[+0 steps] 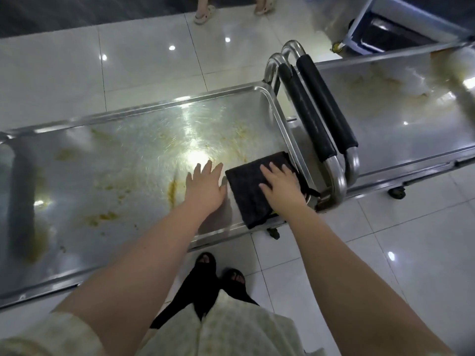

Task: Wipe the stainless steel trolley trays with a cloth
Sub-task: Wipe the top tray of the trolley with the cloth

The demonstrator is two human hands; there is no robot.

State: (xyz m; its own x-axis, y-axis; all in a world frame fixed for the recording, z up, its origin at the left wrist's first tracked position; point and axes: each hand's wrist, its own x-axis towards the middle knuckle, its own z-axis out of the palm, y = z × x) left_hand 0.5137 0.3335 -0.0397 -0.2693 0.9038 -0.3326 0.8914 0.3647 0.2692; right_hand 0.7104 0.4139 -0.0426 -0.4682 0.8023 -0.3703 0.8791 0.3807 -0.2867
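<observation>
Stainless steel trolley tray (pixel 115 155), shallow and rimmed, spans the left and centre of the frame; its brushed surface carries yellow-brown smears (pixel 171 191) and a bright glare patch near the middle. Left hand (pixel 204 186) lies palm down on the bare metal at frame centre, fingers straight and slightly spread, holding nothing. It sits just beside the left edge of the cloth; whether the thumb touches the cloth cannot be told. Dark folded cloth (pixel 246 196) lies in the tray's lower-right corner, its near end hanging over the front rim. Right hand (pixel 281 186) presses flat on the right half of the cloth, fingers extended and fanned, palm down.

Right of the cloth, two bent steel tube handles with black foam grips (pixel 317 109) stand side by side, almost touching, where this trolley meets a second one. The second trolley's tray (pixel 385 116) fills the right of the frame, with pale residue and brownish streaks toward its upper right. A caster (pixel 397 193) shows beneath its front edge.

Glossy pale floor tiles (pixel 141 60) surround both trolleys. At lower centre stand the wearer's feet in black open-toed sandals (pixel 235 277); at the top edge, another person's feet in pale clogs (pixel 204 15). A blue-framed cart (pixel 359 24) occupies the upper right corner.
</observation>
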